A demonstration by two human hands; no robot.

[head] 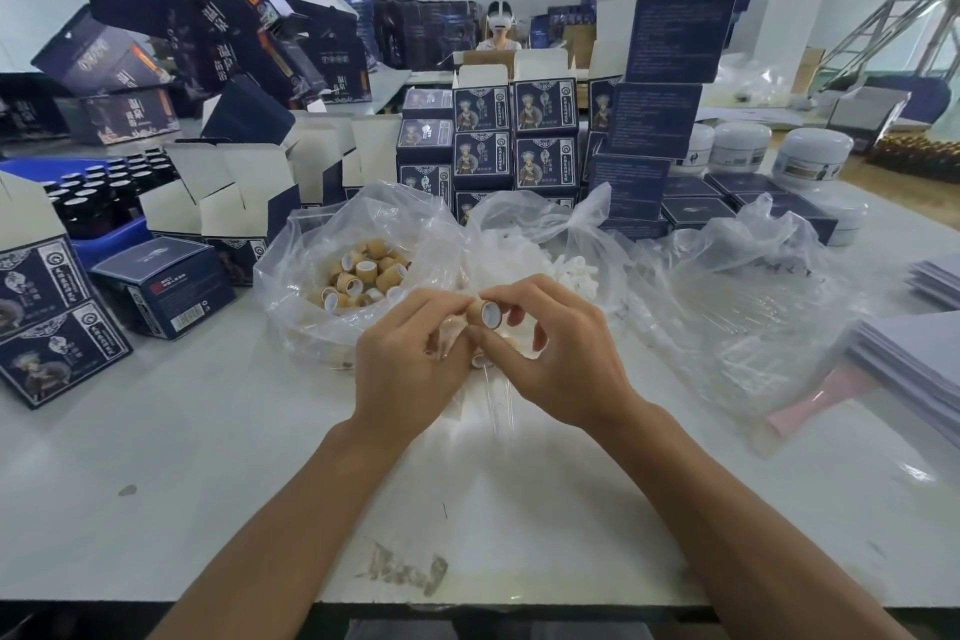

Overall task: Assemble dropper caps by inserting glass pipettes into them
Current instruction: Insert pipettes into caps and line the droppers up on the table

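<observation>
1. Bamboo-coloured, with a white lining, the dropper cap [485,314] sat pinched between thumb and fingertips of our right hand [550,353], its open mouth turned toward us, above the middle of the white table [208,457].
2. Our left hand [410,359] had its fingers curled at the cap's left edge, seemingly pinching something small there; what it held we could not make out.
3. Clear glass pipettes [501,405] seemed to lie on the table just beneath our hands, hard to tell apart from the plastic.
4. We judged that a pipette pushed in crooked could jam or chip, since the cap was held only by its rim.
5. Left and farther off, an open plastic bag [311,276] held loose caps [363,276]; a second bag [524,229] to its right held white rubber bulbs [569,270].
</observation>
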